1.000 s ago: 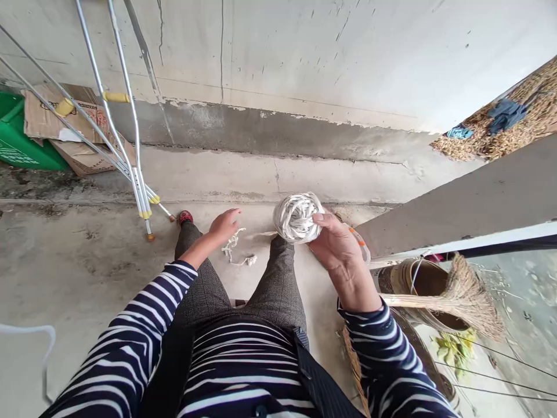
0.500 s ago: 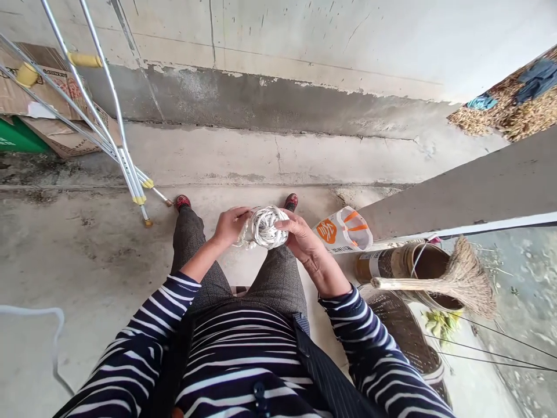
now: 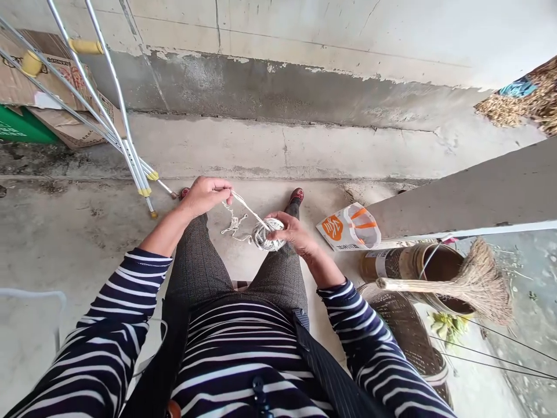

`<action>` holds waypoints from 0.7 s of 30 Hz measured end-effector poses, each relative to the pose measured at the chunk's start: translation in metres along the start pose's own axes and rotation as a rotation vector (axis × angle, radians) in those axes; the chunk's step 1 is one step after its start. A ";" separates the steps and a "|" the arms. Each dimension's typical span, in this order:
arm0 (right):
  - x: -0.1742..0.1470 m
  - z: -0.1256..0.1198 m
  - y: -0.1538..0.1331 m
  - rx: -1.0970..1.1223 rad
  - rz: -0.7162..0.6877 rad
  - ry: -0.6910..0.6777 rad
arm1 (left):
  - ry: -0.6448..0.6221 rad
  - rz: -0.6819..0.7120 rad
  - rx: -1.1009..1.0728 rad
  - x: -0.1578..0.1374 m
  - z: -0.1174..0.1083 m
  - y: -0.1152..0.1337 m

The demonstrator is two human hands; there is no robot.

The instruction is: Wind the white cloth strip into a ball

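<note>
My right hand (image 3: pixel 292 232) grips a ball of white cord (image 3: pixel 262 237), thumb and fingers around its upper and right sides. Up and to the left, my left hand (image 3: pixel 206 194) pinches a strand of the cord (image 3: pixel 246 205), which runs taut from its fingertips down to the ball. A loose, tangled length of cord (image 3: pixel 235 224) dangles beneath the strand, between the left hand and the ball. Both hands are held in front of my lap, above the concrete floor.
Metal crutches (image 3: pixel 126 136) lean at the left by cardboard boxes (image 3: pixel 93 125). On the right stand a white and orange bag (image 3: pixel 343 227), a bucket (image 3: pixel 418 258) with a straw broom (image 3: pixel 483 284) across it, and a dark woven basket (image 3: pixel 402 331). A grey wall (image 3: pixel 296 96) runs ahead.
My left hand has moved up and left, away from the ball, drawing a strand of cord out with it. My right hand stays around the ball.
</note>
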State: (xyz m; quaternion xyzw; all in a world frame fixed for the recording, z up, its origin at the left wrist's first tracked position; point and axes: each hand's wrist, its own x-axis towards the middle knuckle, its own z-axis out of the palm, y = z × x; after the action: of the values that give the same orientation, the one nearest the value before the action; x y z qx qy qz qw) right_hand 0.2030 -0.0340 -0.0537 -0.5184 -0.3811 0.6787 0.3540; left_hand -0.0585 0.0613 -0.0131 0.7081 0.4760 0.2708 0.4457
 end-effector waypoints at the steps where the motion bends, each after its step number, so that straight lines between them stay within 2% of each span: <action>1: 0.003 -0.004 0.001 -0.009 -0.010 0.019 | -0.049 -0.013 0.003 0.000 -0.003 -0.002; 4: 0.009 -0.016 0.001 -0.039 -0.061 0.100 | -0.163 -0.089 -0.071 -0.006 -0.007 -0.014; 10: 0.010 -0.037 -0.004 -0.086 -0.161 0.268 | -0.283 -0.197 -0.504 -0.026 0.009 -0.037; 12: 0.009 -0.041 -0.005 -0.099 -0.183 0.309 | -0.342 -0.205 -0.502 -0.031 0.016 -0.039; 18: 0.014 -0.057 -0.010 -0.170 -0.232 0.431 | -0.531 -0.200 -0.234 -0.045 0.021 -0.027; 21: 0.014 -0.060 -0.008 -0.227 -0.235 0.471 | -0.586 -0.151 -0.397 -0.052 0.017 -0.015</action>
State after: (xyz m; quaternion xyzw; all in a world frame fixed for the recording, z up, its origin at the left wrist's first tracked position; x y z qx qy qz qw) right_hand 0.2591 -0.0086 -0.0631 -0.6503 -0.4195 0.4471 0.4485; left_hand -0.0724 0.0099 -0.0321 0.6184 0.3170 0.1097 0.7107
